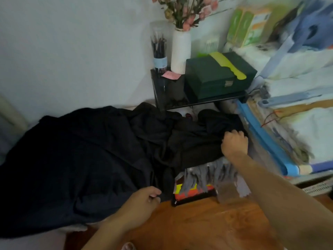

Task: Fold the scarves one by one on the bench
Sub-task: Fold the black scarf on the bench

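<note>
A large black scarf (86, 159) lies rumpled across the wooden bench (207, 222), spreading from the far left to the right side. My left hand (142, 201) pinches its near edge at the bottom centre. Farther back on the right, my right hand (234, 141) grips the scarf's far right edge with curled fingers. A grey fringed scarf (212, 175) shows under the black one, below my right forearm.
A black shelf (180, 103) behind the scarf carries a dark green box (216, 78), a white vase with pink flowers (180, 51) and a pencil holder (159, 49). Stacked blue-and-white goods (288, 114) crowd the right side. A colourful flat item (191, 193) lies under the fringe.
</note>
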Tool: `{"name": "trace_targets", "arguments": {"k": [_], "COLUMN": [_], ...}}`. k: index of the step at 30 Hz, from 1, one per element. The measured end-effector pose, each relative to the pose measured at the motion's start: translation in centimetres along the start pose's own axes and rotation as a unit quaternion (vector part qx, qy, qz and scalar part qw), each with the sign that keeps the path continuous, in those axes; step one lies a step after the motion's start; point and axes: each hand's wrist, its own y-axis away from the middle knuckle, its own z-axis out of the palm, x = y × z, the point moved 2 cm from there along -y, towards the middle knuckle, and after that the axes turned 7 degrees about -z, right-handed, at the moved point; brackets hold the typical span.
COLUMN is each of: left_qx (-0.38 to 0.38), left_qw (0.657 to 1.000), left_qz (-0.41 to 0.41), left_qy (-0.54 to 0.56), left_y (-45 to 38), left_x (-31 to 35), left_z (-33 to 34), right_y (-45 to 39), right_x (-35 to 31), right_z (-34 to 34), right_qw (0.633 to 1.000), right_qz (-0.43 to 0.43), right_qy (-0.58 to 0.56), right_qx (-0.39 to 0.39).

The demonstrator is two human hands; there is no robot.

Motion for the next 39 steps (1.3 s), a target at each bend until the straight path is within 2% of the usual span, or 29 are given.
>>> {"name": "trace_targets", "arguments": {"k": [2,4,7,10,13,16,20,23,26,29,30,32,34,36,37,39], "left_qx": [0.018,0.053,0.094,0.083,0.071,0.149,0.246,0.269,0.280,0.306,0.310,0.313,0.324,0.348,0.353,0.345], "left_qw": [1.000,0.998,0.993,0.990,0.980,0.961,0.921,0.907,0.908,0.899,0.899,0.900,0.898,0.893,0.893,0.900], "left_qz": [0.002,0.010,0.064,0.116,0.161,0.232,0.294,0.300,0.272,0.279,0.279,0.276,0.272,0.260,0.252,0.245], "left_qy": [-0.001,0.009,0.033,-0.013,-0.088,-0.006,0.064,0.121,0.148,0.143,0.135,0.126,0.121,0.121,0.124,0.103], "left_y": [-0.3,-1.0,-2.3,-4.2,-5.1,-3.5,0.9,4.6,7.7,10.7,11.7,13.3,14.0,14.1,14.3,15.0], "left_x": [1.1,2.7,6.3,10.2,13.1,14.4,14.2,14.7,15.7,16.4,16.3,15.8,15.4,15.7,16.2,18.0], "left_z": [1.1,2.9,6.4,9.7,13.0,14.4,11.5,7.1,2.4,-1.8,-2.9,-4.7,-6.0,-7.6,-8.6,-10.3], "right_y": [1.8,5.6,12.1,15.7,16.4,15.9,13.9,12.0,10.4,7.5,5.8,2.1,-0.9,-3.1,-3.6,-3.9], "right_x": [2.0,3.3,4.3,4.5,4.5,4.8,4.2,2.8,1.3,2.2,3.3,6.0,8.4,10.2,10.7,11.4], "right_z": [-2.0,-3.6,-3.7,-3.1,-4.6,-6.6,-9.6,-12.1,-14.7,-15.5,-15.5,-16.3,-18.8,-22.6,-24.9,-29.3], "right_qw": [0.982,0.944,0.909,0.892,0.904,0.906,0.874,0.877,0.880,0.915,0.931,0.963,0.987,0.997,0.985,0.930], "right_qz": [0.039,0.067,0.137,0.172,0.074,-0.059,-0.172,-0.202,-0.280,-0.330,-0.321,-0.252,-0.146,-0.028,0.019,0.083], "right_qy": [-0.128,-0.241,-0.342,-0.392,-0.382,-0.373,-0.445,-0.436,-0.363,-0.166,-0.093,0.020,0.052,-0.037,-0.094,-0.201], "right_qx": [0.131,0.215,0.194,0.146,0.180,0.190,0.089,-0.018,-0.120,-0.160,-0.145,-0.099,-0.050,0.059,0.143,0.296]}}
